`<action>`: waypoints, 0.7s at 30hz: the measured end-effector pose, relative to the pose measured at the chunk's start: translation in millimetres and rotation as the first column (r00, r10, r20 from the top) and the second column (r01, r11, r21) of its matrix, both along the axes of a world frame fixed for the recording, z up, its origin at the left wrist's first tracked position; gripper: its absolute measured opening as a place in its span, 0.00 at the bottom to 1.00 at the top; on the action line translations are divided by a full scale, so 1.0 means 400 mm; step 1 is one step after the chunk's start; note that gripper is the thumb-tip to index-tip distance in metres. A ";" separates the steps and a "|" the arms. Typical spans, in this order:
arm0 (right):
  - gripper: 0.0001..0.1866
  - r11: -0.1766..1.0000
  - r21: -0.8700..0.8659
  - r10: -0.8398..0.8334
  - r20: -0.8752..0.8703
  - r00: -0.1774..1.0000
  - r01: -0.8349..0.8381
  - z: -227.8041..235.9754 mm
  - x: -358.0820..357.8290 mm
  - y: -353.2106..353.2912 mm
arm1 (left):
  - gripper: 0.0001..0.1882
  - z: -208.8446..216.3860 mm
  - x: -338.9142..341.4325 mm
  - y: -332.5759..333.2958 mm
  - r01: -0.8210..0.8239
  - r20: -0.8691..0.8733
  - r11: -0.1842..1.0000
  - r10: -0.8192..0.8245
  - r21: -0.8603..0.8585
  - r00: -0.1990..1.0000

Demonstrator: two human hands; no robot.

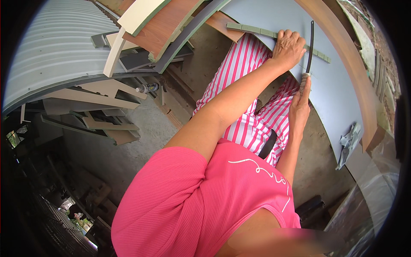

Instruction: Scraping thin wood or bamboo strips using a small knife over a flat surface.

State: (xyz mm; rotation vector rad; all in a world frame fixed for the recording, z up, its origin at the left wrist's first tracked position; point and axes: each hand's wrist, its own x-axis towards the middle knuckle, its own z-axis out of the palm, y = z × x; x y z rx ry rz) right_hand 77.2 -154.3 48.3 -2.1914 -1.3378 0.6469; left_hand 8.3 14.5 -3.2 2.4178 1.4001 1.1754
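A long, narrow green strip (257, 30) with crosswise marks or joints lies across a pale blue-grey board (338, 98). My left hand (289, 49) is closed over the strip's middle, knuckles up, hiding that part. My right hand (300, 100) grips the pale wrapped handle of a long thin dark blade (311, 45), index finger stretched along the handle. The blade points away from me and crosses the strip just right of my left hand. Whether its edge touches the strip I cannot tell.
A crumpled grey cloth (349, 143) hangs at the board's right edge. Wood-grain and cream panel offcuts (167, 28) are stacked at upper left, beside corrugated metal sheeting (64, 47). Below them are a small bottle (147, 88) and more offcuts (105, 124). Clear plastic sheeting (368, 188) is at right.
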 end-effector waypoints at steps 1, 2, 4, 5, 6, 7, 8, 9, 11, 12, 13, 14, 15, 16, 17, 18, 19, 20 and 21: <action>0.32 1.000 -0.008 -0.004 -0.012 1.000 0.004 -0.005 0.003 -0.007 | 0.11 0.001 0.001 -0.001 0.003 0.000 1.000 -0.003 0.001 1.000; 0.32 1.000 -0.009 -0.007 -0.009 1.000 0.007 -0.011 0.002 -0.015 | 0.11 0.001 0.001 0.000 0.006 0.003 1.000 -0.006 0.000 1.000; 0.32 0.994 0.106 0.033 0.021 0.999 -0.035 -0.019 0.000 -0.029 | 0.11 -0.001 0.000 0.001 0.010 0.018 1.000 -0.010 0.000 1.000; 0.32 0.971 0.226 0.070 0.027 0.997 -0.075 -0.022 -0.006 -0.036 | 0.11 -0.003 -0.001 0.001 0.015 0.022 1.000 -0.015 -0.001 1.000; 0.32 0.972 0.225 0.067 0.031 0.997 -0.072 -0.011 -0.012 -0.041 | 0.11 -0.005 -0.004 0.001 0.011 0.013 1.000 -0.011 -0.003 1.000; 0.32 0.997 0.072 0.019 -0.016 1.000 -0.018 0.007 -0.017 -0.049 | 0.10 -0.006 -0.006 0.002 0.007 0.004 1.000 -0.007 -0.005 1.000; 0.31 0.996 -0.084 -0.036 -0.056 0.998 0.031 0.018 -0.019 -0.057 | 0.10 -0.007 -0.007 0.003 0.010 0.009 1.000 -0.010 -0.007 1.000; 0.31 1.000 0.006 -0.009 -0.035 0.999 0.009 0.010 -0.021 -0.070 | 0.10 -0.007 -0.008 0.003 0.013 0.009 1.000 -0.013 -0.006 1.000; 0.31 0.999 -0.023 -0.030 -0.048 0.998 0.029 0.009 -0.021 -0.093 | 0.10 -0.006 -0.005 0.004 0.017 0.015 1.000 -0.017 0.003 1.000; 0.32 0.998 -0.053 -0.046 -0.064 0.997 0.043 0.008 -0.022 -0.104 | 0.10 -0.006 -0.004 0.004 0.019 0.016 1.000 -0.019 0.003 1.000; 0.33 0.998 -0.044 -0.043 -0.036 0.998 0.042 0.002 -0.020 -0.116 | 0.10 -0.007 -0.004 0.005 0.018 0.019 1.000 -0.019 0.009 1.000; 0.33 0.998 -0.045 -0.045 -0.036 0.998 0.043 0.002 -0.020 -0.125 | 0.10 -0.007 -0.003 0.005 0.018 0.022 1.000 -0.018 0.016 1.000; 0.33 0.999 -0.029 -0.046 -0.036 0.998 0.045 0.004 -0.022 -0.133 | 0.10 -0.007 -0.003 0.006 0.019 0.023 1.000 -0.019 0.014 1.000; 0.33 0.999 -0.013 -0.046 -0.036 0.998 0.046 0.005 -0.024 -0.137 | 0.10 -0.007 -0.003 0.006 0.016 0.021 1.000 -0.016 0.018 1.000; 0.33 0.999 -0.014 -0.047 -0.034 0.998 0.046 0.010 -0.024 -0.135 | 0.10 -0.007 -0.002 0.007 0.013 0.019 1.000 -0.014 0.022 1.000; 0.33 0.997 -0.050 -0.057 -0.048 0.997 0.055 0.017 -0.022 -0.132 | 0.10 -0.008 -0.002 0.008 0.015 0.019 1.000 -0.015 0.021 1.000; 0.33 0.994 -0.085 -0.068 -0.062 0.996 0.063 0.020 -0.021 -0.129 | 0.10 -0.008 -0.002 0.009 0.013 0.020 1.000 -0.013 0.017 1.000; 0.33 0.994 -0.085 -0.069 -0.062 0.996 0.064 0.015 -0.017 -0.126 | 0.10 -0.008 -0.002 0.009 0.010 0.021 1.000 -0.010 0.014 1.000; 0.33 0.997 -0.056 -0.047 -0.036 0.998 0.045 0.006 -0.011 -0.119 | 0.10 -0.008 -0.003 0.009 0.011 0.022 1.000 -0.011 0.013 1.000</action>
